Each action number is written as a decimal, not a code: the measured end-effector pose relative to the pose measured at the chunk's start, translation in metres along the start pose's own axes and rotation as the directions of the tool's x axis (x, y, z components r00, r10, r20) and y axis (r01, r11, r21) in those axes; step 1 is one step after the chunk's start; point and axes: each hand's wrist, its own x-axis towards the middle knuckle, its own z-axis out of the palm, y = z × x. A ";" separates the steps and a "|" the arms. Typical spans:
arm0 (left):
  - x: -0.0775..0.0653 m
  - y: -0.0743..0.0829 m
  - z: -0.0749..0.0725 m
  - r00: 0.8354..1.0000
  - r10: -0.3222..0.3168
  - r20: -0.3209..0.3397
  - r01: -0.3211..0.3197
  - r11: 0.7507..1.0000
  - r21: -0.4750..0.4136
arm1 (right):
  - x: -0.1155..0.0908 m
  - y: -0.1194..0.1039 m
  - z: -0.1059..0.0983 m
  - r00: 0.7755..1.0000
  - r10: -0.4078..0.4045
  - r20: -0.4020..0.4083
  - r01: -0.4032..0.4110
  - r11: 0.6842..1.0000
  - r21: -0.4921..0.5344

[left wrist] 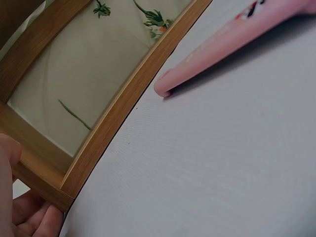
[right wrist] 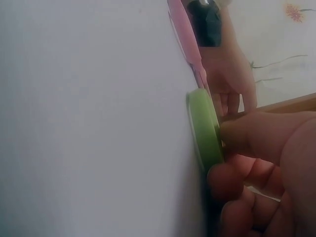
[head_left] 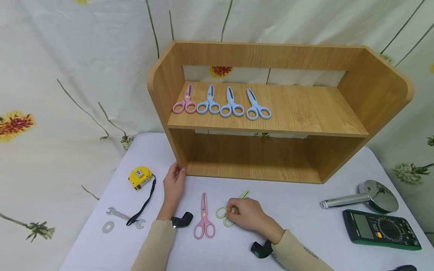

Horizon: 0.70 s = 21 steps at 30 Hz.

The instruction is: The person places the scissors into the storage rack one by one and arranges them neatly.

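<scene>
My left hand (head_left: 174, 188) grips the lower left front corner of a two-tier wooden shelf (head_left: 254, 154), thumb on one side of the panel and fingers on the other in the left wrist view. With thumb and fingers my right hand (head_left: 249, 213) pinches the green scissors (head_left: 221, 212) by the handle, close to the white tabletop. Part of their handles and middle is hidden by the hand. Between the two hands lie pink scissors (head_left: 204, 214), blades pointing at the shelf. A green handle loop (right wrist: 205, 131) shows at the fingertips in the right wrist view.
On the upper board lie pink scissors (head_left: 184, 102) and three blue scissors (head_left: 229, 103) in a row. At left are a yellow tape measure (head_left: 140, 177), a wrench (head_left: 122, 215) and a washer (head_left: 108, 227). At right are a shower head (head_left: 378, 196) and a multimeter (head_left: 381, 229).
</scene>
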 end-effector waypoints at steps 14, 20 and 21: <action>-0.002 0.003 0.001 1.000 -0.016 0.004 0.016 1.000 0.001 | -0.002 -0.004 -0.002 0.999 -0.026 0.045 0.028 0.998 -0.055; -0.001 0.001 0.000 1.000 -0.008 0.004 0.008 1.000 -0.004 | -0.007 -0.018 0.001 0.995 0.057 0.077 -0.040 0.977 -0.211; -0.001 0.000 0.000 1.000 -0.009 0.004 0.009 1.000 -0.004 | -0.008 -0.020 0.002 0.995 0.066 0.080 -0.046 0.973 -0.228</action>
